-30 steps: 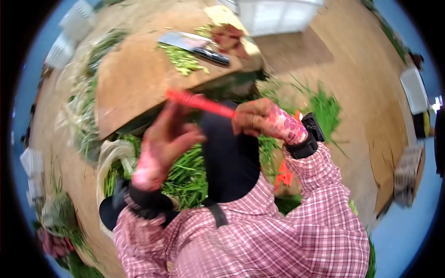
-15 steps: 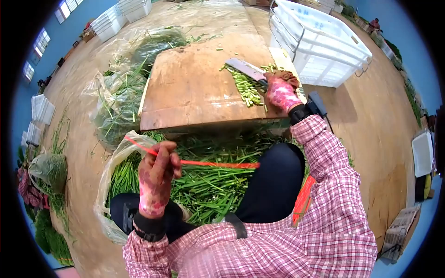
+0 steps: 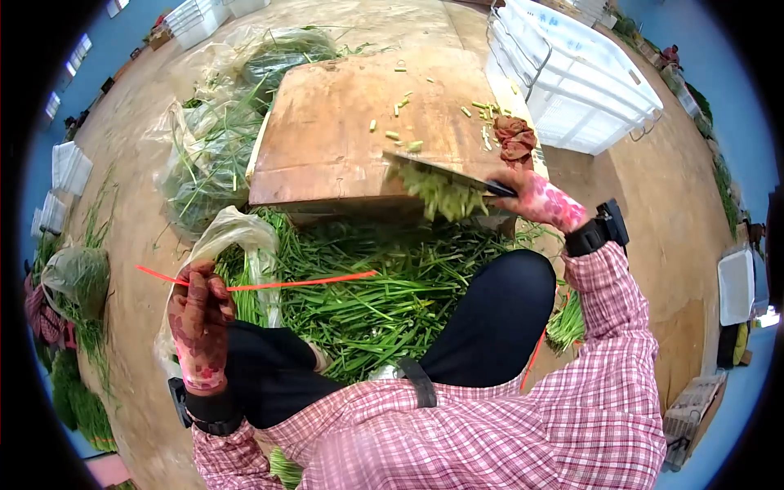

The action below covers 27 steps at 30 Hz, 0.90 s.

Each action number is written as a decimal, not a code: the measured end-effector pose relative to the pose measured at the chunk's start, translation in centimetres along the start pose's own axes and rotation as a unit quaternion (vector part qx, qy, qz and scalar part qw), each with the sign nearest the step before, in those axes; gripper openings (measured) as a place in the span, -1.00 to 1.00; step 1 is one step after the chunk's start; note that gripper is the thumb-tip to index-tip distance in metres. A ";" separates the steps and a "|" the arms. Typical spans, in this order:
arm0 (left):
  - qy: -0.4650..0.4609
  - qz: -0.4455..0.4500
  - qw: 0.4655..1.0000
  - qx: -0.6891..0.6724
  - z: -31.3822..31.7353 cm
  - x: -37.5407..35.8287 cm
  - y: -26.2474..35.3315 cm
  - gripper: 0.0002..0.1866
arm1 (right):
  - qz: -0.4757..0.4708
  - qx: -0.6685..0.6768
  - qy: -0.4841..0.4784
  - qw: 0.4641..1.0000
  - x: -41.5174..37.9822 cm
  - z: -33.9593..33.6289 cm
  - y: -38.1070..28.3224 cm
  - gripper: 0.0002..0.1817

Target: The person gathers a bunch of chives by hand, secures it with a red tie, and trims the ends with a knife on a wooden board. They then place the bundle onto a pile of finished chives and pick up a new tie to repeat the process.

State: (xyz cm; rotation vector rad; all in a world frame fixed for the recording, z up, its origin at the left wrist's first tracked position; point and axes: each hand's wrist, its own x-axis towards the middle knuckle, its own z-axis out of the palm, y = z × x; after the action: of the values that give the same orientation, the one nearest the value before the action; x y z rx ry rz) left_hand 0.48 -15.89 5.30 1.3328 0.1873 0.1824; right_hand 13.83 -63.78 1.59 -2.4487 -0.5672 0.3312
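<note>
My right hand grips the black handle of a knife at the near edge of the wooden board. Short cut green stem pieces, blurred by motion, drop off the blade over that edge. My left hand pinches a thin red strip, which sticks out on both sides of the fingers. Below the board, a pile of long green stalks lies between my knees. A crumpled brown cloth rests on the board's right side, near a few scattered stem pieces.
Stacked white crates stand right of the board. Clear plastic bags of greens sit to its left. An open plastic bag edges the stalk pile. Another bundle of stalks lies beside my right knee.
My right hand has swept the knife toward me, carrying most of the cut pieces off the board's near edge. My left hand has moved left and down with the red strip.
</note>
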 end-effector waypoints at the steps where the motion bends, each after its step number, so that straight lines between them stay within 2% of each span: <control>1: -0.005 0.000 1.000 0.002 -0.2 0.0 0.1 -0.69 | -0.015 -0.044 0.004 0.999 -0.2 -0.3 -0.5 -0.57; 4: -0.020 -0.002 0.999 0.034 -0.1 -0.2 1.0 -0.69 | 0.014 0.004 0.109 0.994 4.3 -2.0 1.1 -0.56; 7: -0.021 -0.006 0.999 0.042 -0.3 -0.2 0.9 -0.68 | 0.070 0.050 0.269 0.959 12.6 -3.5 5.9 -0.53; 8: -0.025 -0.005 0.999 0.044 -0.6 -0.1 0.7 -0.68 | 0.122 0.018 0.288 0.950 15.5 -4.5 6.7 -0.53; 10: -0.010 -0.022 0.998 0.057 -0.9 0.1 0.4 -0.70 | 0.187 -0.075 0.230 0.952 20.1 -6.1 7.9 -0.55; 12: 0.010 -0.039 0.997 0.063 -1.3 0.4 0.2 -0.70 | 0.108 -0.103 0.211 0.966 23.7 -5.9 9.2 -0.55; 14: 0.022 -0.040 0.997 0.059 -1.8 0.9 0.0 -0.69 | 0.094 -0.025 0.182 0.979 25.5 -4.9 9.4 -0.59; 16: 0.026 -0.045 0.997 0.058 -1.7 1.1 0.0 -0.69 | 0.066 0.016 0.102 0.992 23.6 -4.0 5.0 -0.61; 17: 0.025 -0.044 0.997 0.059 -1.6 1.2 0.1 -0.70 | 0.006 0.022 0.067 0.998 23.5 -2.9 6.5 -0.61; 19: 0.015 -0.042 0.997 0.064 -1.4 1.1 0.3 -0.71 | 0.011 0.077 -0.009 0.997 17.6 -1.7 1.6 -0.54; 20: 0.008 -0.041 0.997 0.067 -1.4 0.9 0.4 -0.72 | -0.064 0.006 -0.013 0.998 15.4 -0.8 1.8 -0.52; 21: 0.002 -0.039 0.997 0.070 -1.4 0.6 0.4 -0.72 | -0.043 0.060 -0.072 0.995 12.8 -0.3 1.2 -0.53; 22: 0.000 -0.041 0.997 0.068 -1.4 0.5 0.4 -0.73 | -0.086 0.043 -0.087 0.992 10.1 0.1 -0.5 -0.54; 24: 0.002 -0.045 0.997 0.068 -1.3 0.0 0.7 -0.73 | -0.018 0.074 -0.111 0.991 6.8 0.2 -3.4 -0.61; 26: -0.007 -0.056 0.997 0.055 -0.9 -0.2 1.0 -0.74 | -0.075 0.038 -0.015 0.996 8.5 0.9 -2.2 -0.59; 27: -0.029 -0.056 0.996 0.059 -0.6 -0.3 1.3 -0.73 | -0.042 0.025 -0.007 0.999 10.9 0.5 -3.0 -0.59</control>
State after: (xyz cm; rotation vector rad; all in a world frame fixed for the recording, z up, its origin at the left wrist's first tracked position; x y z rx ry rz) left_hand 0.03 -15.10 6.40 1.4383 0.2268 0.0387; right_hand 22.23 -56.25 1.88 -2.3688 -0.6578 0.3234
